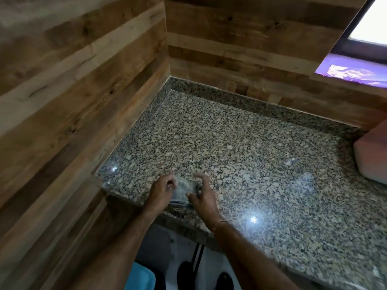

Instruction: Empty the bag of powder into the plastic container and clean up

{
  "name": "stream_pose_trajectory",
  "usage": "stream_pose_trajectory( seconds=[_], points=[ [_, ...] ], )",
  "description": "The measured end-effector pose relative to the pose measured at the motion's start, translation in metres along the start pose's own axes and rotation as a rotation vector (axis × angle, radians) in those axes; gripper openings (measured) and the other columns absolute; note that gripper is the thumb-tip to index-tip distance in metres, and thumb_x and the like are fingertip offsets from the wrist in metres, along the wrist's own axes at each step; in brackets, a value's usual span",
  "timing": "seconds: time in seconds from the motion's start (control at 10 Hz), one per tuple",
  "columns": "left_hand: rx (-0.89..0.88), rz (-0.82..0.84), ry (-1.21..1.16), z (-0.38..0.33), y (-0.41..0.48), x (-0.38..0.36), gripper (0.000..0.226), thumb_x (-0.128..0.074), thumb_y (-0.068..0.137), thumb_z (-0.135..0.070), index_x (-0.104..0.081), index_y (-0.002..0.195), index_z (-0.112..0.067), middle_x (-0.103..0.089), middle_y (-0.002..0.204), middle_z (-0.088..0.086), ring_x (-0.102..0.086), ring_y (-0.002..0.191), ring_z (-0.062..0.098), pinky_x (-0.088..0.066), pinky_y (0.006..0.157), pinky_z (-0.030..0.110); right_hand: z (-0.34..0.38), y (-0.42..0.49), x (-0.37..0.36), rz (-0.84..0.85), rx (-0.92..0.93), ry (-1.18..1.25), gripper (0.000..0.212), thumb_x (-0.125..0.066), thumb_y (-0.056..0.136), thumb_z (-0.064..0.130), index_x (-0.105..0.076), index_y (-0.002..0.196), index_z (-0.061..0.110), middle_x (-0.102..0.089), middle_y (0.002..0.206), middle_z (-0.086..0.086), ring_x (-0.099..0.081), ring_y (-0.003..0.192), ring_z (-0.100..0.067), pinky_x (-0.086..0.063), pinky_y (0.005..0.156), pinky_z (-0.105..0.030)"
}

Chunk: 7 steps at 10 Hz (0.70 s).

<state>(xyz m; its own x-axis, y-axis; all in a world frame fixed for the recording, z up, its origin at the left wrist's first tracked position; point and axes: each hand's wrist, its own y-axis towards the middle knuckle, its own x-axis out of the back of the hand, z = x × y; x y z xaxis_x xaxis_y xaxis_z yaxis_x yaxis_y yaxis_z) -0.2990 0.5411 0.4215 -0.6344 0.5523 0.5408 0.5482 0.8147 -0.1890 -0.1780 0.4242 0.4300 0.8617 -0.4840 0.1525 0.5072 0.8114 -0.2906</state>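
The countertop (240, 155) under my hands is speckled granite, polished to a gloss that throws back small bright glints of light. Its low upstand along the walls is the same flecked stone. The walls (79, 84) are wood-look planks in mixed browns, grain and knots showing, with a dull satin sheen. Between my left hand (160, 192) and my right hand (202, 198) is a thin clear plastic bag (185, 190), crinkled and slightly shiny. At the right edge sits a pale pink box (371, 158), smooth and matt, probably plastic
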Motion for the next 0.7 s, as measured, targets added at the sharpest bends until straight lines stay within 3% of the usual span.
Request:
stream_pose_trajectory(
  seconds=[0.1,0.2,0.3,0.4,0.6,0.7],
  points=[
    [0.006,0.038,0.013,0.013,0.002,-0.003,0.032,-0.061,0.093,0.002,-0.072,0.099,-0.027,-0.070,0.120,-0.005,-0.064,0.113,0.012,-0.055,0.088,0.023,-0.012,0.004,-0.012,0.025,0.052,-0.197,0.050,-0.063,0.093,0.000,-0.060,0.132,0.030,-0.062,0.122,0.005,-0.066,0.111,-0.021,-0.062,0.089,-0.042],
    [-0.036,0.148,0.131,0.024,0.008,-0.002,0.067,-0.074,0.086,-0.004,-0.054,0.145,-0.030,-0.048,0.152,0.000,-0.052,0.134,0.019,-0.050,0.106,0.032,-0.025,0.012,-0.017,0.018,0.047,-0.504,0.038,-0.068,0.090,0.006,-0.064,0.128,0.011,-0.058,0.129,-0.011,-0.058,0.119,-0.029,-0.052,0.101,-0.039],
    [-0.081,0.163,0.344,0.032,0.008,-0.002,0.080,-0.081,0.082,-0.009,-0.047,0.152,-0.027,-0.037,0.160,0.002,-0.041,0.141,0.025,-0.040,0.109,0.032,-0.037,0.013,-0.021,-0.023,0.034,-0.658,0.044,-0.069,0.092,0.013,-0.060,0.134,0.011,-0.050,0.136,-0.017,-0.051,0.123,-0.034,-0.046,0.104,-0.042],
    [-0.072,0.086,0.555,0.035,0.006,-0.002,0.069,-0.083,0.080,-0.025,-0.056,0.143,-0.034,-0.037,0.160,-0.001,-0.040,0.138,0.027,-0.039,0.111,0.050,-0.042,0.009,-0.019,-0.087,0.124,-0.819,0.056,-0.071,0.090,0.039,-0.055,0.141,0.025,-0.045,0.143,-0.010,-0.046,0.124,-0.024,-0.046,0.101,-0.033],
    [-0.029,0.072,0.611,0.012,-0.017,-0.005,0.078,-0.076,0.086,-0.041,-0.038,0.155,-0.036,-0.031,0.163,0.003,-0.032,0.143,0.029,-0.033,0.112,0.052,-0.034,-0.016,0.024,-0.070,0.087,-0.808,0.077,-0.071,0.089,0.045,-0.033,0.156,0.037,-0.029,0.161,-0.011,-0.036,0.143,-0.030,-0.040,0.113,-0.057],
    [-0.101,0.003,0.679,-0.015,-0.037,-0.017,0.082,-0.072,0.090,-0.042,-0.029,0.159,-0.032,-0.031,0.164,0.005,-0.034,0.142,0.028,-0.034,0.112,0.048,-0.036,-0.041,0.064,-0.137,0.139,-0.815,0.070,-0.060,0.095,0.051,-0.027,0.156,0.037,-0.033,0.160,-0.008,-0.037,0.143,-0.026,-0.039,0.113,-0.058]
  ],
)
